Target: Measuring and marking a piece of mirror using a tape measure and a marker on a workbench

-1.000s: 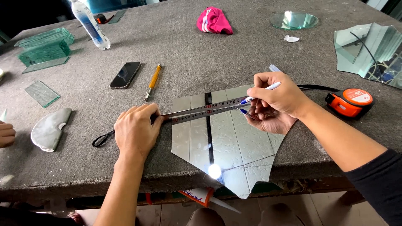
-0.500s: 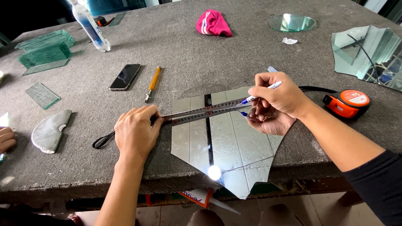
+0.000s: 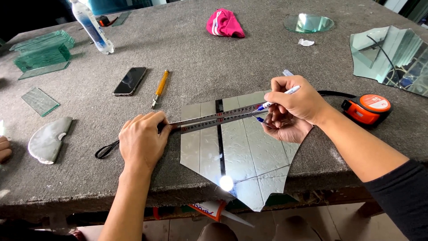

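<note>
1. Head view, the hands: the left hand (image 3: 141, 140) lies palm down with its fingers curled over the near-left end of a metal ruler (image 3: 218, 119), pressing it flat; it grips nothing else.
2. The right hand (image 3: 292, 101) is closed around a blue-tipped marker (image 3: 277, 99), whose tip meets the ruler's right end; its lower fingers rest on the glass.
3. The ruler runs left to right, slightly tilted, across the far part of a mirror piece (image 3: 236, 151) lying flat on the grey table (image 3: 200, 58). The mirror's pointed near end hangs over the table's near edge.
4. A black loop (image 3: 106, 149) trails from the ruler's left end, just left of the left hand.
5. Right of the right hand sits an orange tape measure (image 3: 368, 108); beyond it, a larger mirror sheet (image 3: 392, 58).
6. Far of the left hand lie a yellow-handled glass cutter (image 3: 159, 87) and a dark phone (image 3: 129, 81).
7. Far left: a stack of glass panes (image 3: 42, 51), a plastic bottle (image 3: 91, 27); far centre, a pink cloth (image 3: 224, 23) and a round glass disc (image 3: 308, 23).
</note>
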